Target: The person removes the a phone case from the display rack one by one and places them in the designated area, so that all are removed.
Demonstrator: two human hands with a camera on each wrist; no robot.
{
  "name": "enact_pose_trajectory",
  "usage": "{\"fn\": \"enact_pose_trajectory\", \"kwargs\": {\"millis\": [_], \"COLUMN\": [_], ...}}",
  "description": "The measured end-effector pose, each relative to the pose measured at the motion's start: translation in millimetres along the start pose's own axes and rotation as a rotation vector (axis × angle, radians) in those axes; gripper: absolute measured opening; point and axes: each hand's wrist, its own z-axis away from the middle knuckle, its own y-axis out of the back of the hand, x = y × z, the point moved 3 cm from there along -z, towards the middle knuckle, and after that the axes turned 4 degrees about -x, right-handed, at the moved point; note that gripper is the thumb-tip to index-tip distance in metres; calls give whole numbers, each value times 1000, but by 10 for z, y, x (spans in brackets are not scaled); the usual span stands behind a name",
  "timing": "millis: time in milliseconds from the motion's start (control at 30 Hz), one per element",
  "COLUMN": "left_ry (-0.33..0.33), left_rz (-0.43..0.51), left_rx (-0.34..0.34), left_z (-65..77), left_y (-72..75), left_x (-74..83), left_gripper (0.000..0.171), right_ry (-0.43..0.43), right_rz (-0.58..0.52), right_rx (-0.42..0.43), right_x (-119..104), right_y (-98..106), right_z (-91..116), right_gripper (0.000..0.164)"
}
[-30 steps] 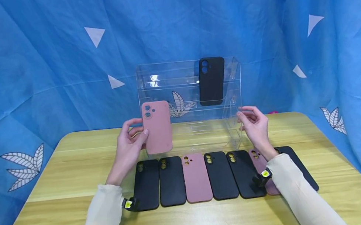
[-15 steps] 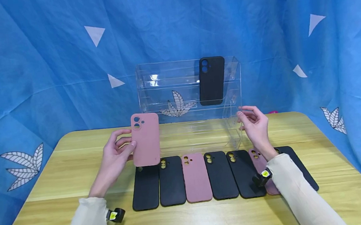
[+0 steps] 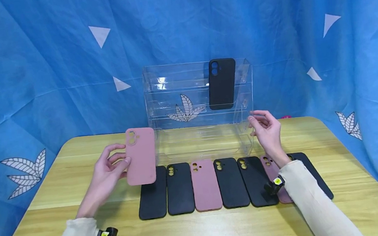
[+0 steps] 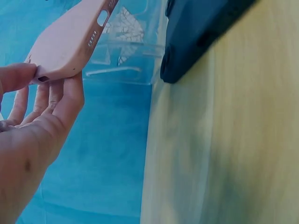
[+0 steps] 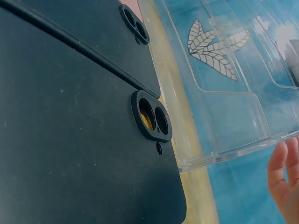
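My left hand (image 3: 105,172) pinches a pink phone case (image 3: 141,156) by its left edge, thumb on the back face and fingers behind. The case is held upright, its camera cutout at the top, overlapping the leftmost black phone case (image 3: 153,200) of the row in the head view. In the left wrist view, the thumb (image 4: 17,77) sits at one end of the case. A clear tiered display stand (image 3: 190,133) stands at the back of the table. My right hand (image 3: 267,132) grips its right side edge with curled fingers. One black phone case (image 3: 222,83) stands on an upper tier.
Several more phone cases lie in a row before the stand, among them a pink phone case (image 3: 206,186) and a black phone case (image 3: 231,183). My right forearm (image 3: 313,197) covers part of the row's right end. A blue curtain (image 3: 64,70) hangs behind the wooden table (image 3: 202,233).
My left hand has drawn the pink phone case away from the stand, leftward and down toward me. My right hand has stayed at the stand's right edge.
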Motion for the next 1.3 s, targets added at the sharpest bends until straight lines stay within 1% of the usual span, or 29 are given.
{"fn": "enact_pose_trajectory", "kwargs": {"millis": [167,367,400,533,633,767,900,1033,1167,1300], "left_ry": [7,36,41,55,89,169,231,264,289,316], "left_rz": [-34,-75,-74,-80,-94,-103,-104,-117,-137,-172], "left_rx": [-4,-14,-17,-29,-44,-68,-87,-94,-100,-125], "left_z": [80,186,201,257,297,346,378,392,402,414], "left_y": [82,196,214,279,323,374,407,428,453,481], "left_x": [-38,-91,-101,-141,-191,-256,-307,-363,-417,-456], "left_gripper": [38,38,37,36,37,43,48,51,55,58], "right_ry": [-8,-20,-18,-8,-5,-15,-26,-34,-22,-1], "right_rz": [-11,10,11,1,-3,19,33,21,20,11], "right_rx": [1,15,14,1,-5,-3,8,20,12,-3], "right_x": [27,246,236,64,-13,-2,111,205,95,0], "right_y": [-4,26,24,-4,-12,-5,13,31,13,0], "right_z": [-24,-121,-119,-53,-15,-5,-49,-86,-39,-2], "right_gripper": [32,31,31,31,31,31,31,30,30,30]}}
